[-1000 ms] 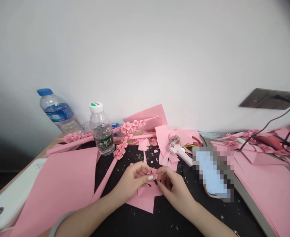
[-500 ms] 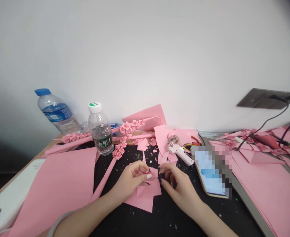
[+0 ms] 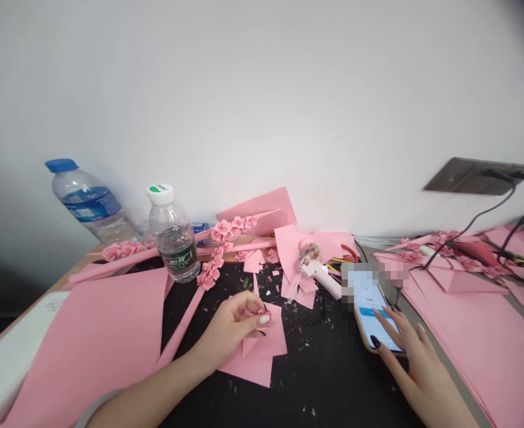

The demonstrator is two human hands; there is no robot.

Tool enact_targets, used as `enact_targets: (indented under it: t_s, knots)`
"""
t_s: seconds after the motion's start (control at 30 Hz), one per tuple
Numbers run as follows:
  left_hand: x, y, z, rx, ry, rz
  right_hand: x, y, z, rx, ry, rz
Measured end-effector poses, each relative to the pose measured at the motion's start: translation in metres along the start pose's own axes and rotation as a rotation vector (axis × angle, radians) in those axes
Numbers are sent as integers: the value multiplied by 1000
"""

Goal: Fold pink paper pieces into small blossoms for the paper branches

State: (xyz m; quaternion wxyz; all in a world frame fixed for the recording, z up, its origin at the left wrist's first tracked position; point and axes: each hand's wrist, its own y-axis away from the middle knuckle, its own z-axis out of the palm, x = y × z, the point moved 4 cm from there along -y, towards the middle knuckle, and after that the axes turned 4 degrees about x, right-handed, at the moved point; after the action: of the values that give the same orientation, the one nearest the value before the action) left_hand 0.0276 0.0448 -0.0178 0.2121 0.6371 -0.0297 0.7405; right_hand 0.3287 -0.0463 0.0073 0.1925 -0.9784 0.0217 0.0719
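The left hand has its thumb and fingers pinched close together on a small pink paper flower, little of which shows past the white thumbnail; the fingers curl over the rest, so its full shape and the exact contact points are hard to make out; below this grip lie overlapping pink paper squares on a black work surface. The right hand, well apart to the right of that grip, is open and holds nothing, its fingers loosely spread over a lit smartphone; whether a fingertip touches the screen I cannot tell; the hand covers the phone's lower right part, and pixelation hides its upper edges. Beyond and to the right of the pinch, a pale pink glue gun lies among paper pieces, its handle end near the phone; beyond and to the left stands a white-capped bottle, with a flowered paper stem between it and the pinch; farther left, a large pink sheet partly covers a white device, which the picture's edge cuts off.
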Motion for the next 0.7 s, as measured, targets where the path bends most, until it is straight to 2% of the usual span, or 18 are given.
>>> enact_targets:
  t_s: [0.4, 0.7]
  knots:
    - [3, 0, 1, -1, -2, -16, 10, -9, 1, -2, -59, 86]
    - [5, -1, 2, 4, 14, -43, 13, -24, -4, 43, -46, 49]
